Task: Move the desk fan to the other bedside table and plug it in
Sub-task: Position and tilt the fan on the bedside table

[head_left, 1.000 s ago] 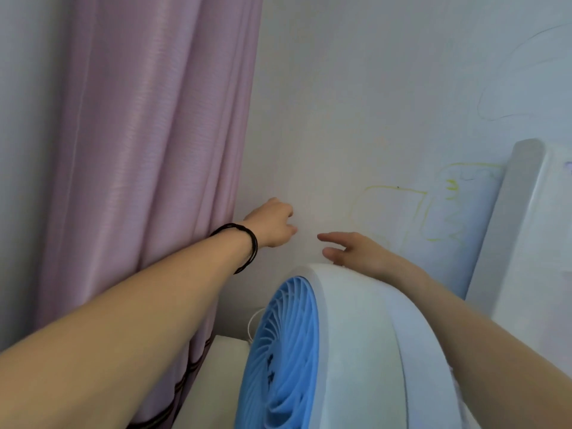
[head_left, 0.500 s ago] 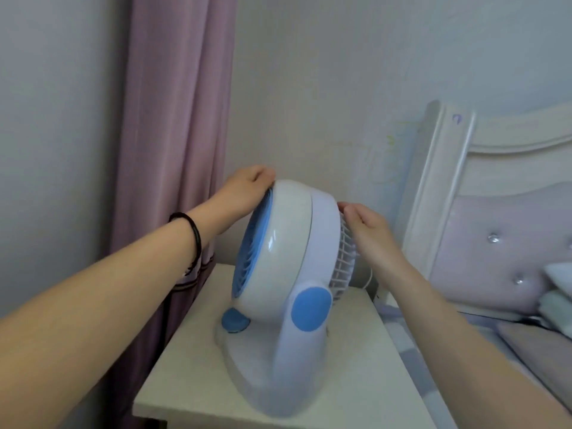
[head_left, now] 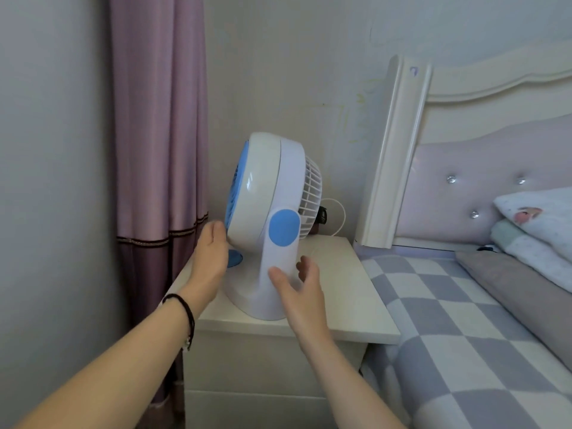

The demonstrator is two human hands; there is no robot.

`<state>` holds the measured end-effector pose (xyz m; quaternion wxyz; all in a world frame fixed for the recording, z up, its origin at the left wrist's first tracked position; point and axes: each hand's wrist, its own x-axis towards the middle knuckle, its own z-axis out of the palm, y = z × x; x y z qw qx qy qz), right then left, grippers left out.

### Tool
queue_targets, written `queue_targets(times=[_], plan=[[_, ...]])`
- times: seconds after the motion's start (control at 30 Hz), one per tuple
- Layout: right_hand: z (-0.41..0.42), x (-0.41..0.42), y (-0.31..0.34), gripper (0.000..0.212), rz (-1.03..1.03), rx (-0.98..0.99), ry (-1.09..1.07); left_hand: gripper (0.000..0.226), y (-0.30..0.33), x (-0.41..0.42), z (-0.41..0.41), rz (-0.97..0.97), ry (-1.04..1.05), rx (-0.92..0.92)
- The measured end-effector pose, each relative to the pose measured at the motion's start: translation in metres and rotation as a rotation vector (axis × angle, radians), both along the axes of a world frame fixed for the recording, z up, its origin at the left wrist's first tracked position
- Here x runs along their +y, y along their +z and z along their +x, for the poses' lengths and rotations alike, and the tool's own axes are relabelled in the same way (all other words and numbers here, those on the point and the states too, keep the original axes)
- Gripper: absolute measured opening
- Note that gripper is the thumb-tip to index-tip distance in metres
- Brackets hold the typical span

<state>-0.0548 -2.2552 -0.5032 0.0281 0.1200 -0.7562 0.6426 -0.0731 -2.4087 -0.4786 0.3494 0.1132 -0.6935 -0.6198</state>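
Where the white tabletop (head_left: 340, 292) fills the gap between curtain and bed, one desk fan (head_left: 272, 218) stands upright on it, white body with blue front grille and a blue round pivot cap on the stand; the grille faces the curtain side, the white rear cage faces the bed. Fan base: resting on the tabletop, toward its front edge. Blue knob (head_left: 235, 258): on the base below the grille, partly hidden by the left hand. Left hand (head_left: 210, 258): on the curtain side of the fan, fingers straight and together, holding nothing, fingertips at or just beside the lower rim of the fan head; contact cannot be told. Black band (head_left: 182, 311): round the left wrist. Right hand (head_left: 300, 289): on the near side of the fan stand, fingers loosely spread, holding nothing, thumb over the lower part of the stand; contact cannot be told. White cord (head_left: 335, 218): looping behind the fan, by the wall. Dark plug-like object (head_left: 322, 215): just behind the rear cage, detail unclear. Purple curtain (head_left: 158, 134): beyond the fan's grille side. Bed (head_left: 464, 305), chequered cover, white headboard (head_left: 399, 150), pillows (head_left: 538, 218): on the fan's rear side.
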Motion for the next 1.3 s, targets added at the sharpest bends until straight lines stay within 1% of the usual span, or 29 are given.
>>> queue_targets(times=[0.07, 0.13, 0.2, 0.3, 0.37, 0.47, 0.53, 0.63, 0.73, 0.8, 0.87, 0.93, 1.0, 1.13, 1.23, 1.3], plan=[[0.000, -0.010, -0.009, 0.092, 0.018, -0.022, -0.050, 0.022, -0.015, 0.001, 0.001, 0.041, -0.013, -0.046], [-0.001, -0.019, -0.018, 0.098, 0.071, 0.004, -0.133, 0.030, -0.028, 0.000, -0.001, -0.006, -0.029, -0.101], [-0.001, -0.026, -0.024, 0.096, 0.144, 0.061, -0.199, 0.038, -0.040, -0.006, -0.005, -0.101, -0.085, -0.141], [-0.001, -0.028, -0.025, 0.084, 0.215, 0.138, -0.237, 0.048, -0.053, -0.012, -0.004, -0.288, -0.187, -0.239], [-0.003, -0.023, -0.023, 0.078, 0.228, 0.146, -0.228, 0.053, -0.056, -0.013, -0.004, -0.370, -0.156, -0.266], [-0.009, -0.007, -0.020, 0.072, 0.188, 0.129, -0.186, 0.057, -0.054, -0.009, -0.001, -0.470, -0.046, -0.255], [-0.013, 0.010, -0.019, 0.071, 0.131, 0.108, -0.147, 0.062, -0.055, -0.009, 0.000, -0.514, -0.019, -0.250], [-0.018, 0.035, -0.021, 0.067, 0.048, 0.069, -0.141, 0.058, -0.055, -0.006, 0.004, -0.539, -0.026, -0.210], [-0.026, 0.056, -0.023, 0.065, -0.020, 0.024, -0.190, 0.052, -0.055, -0.003, 0.010, -0.585, -0.074, -0.131], [-0.032, 0.066, -0.022, 0.067, -0.023, -0.010, -0.214, 0.044, -0.056, -0.003, 0.013, -0.561, -0.127, -0.102], [-0.037, 0.074, -0.021, 0.068, -0.034, -0.039, -0.212, 0.040, -0.056, -0.002, 0.014, -0.499, -0.187, -0.095], [-0.040, 0.077, -0.021, 0.065, -0.057, -0.054, -0.206, 0.035, -0.055, -0.003, 0.010, -0.399, -0.226, -0.110], [-0.041, 0.077, -0.023, 0.061, -0.064, -0.062, -0.213, 0.034, -0.051, -0.005, 0.005, -0.269, -0.249, -0.170], [-0.036, 0.072, -0.028, 0.059, -0.072, -0.034, -0.265, 0.045, -0.040, -0.008, -0.008, -0.078, -0.286, -0.266], [-0.028, 0.065, -0.034, 0.059, -0.064, 0.002, -0.307, 0.054, -0.038, -0.005, -0.018, -0.047, -0.296, -0.302], [-0.025, 0.061, -0.039, 0.046, -0.031, 0.047, -0.318, 0.061, -0.040, -0.004, -0.024, -0.048, -0.314, -0.289]])
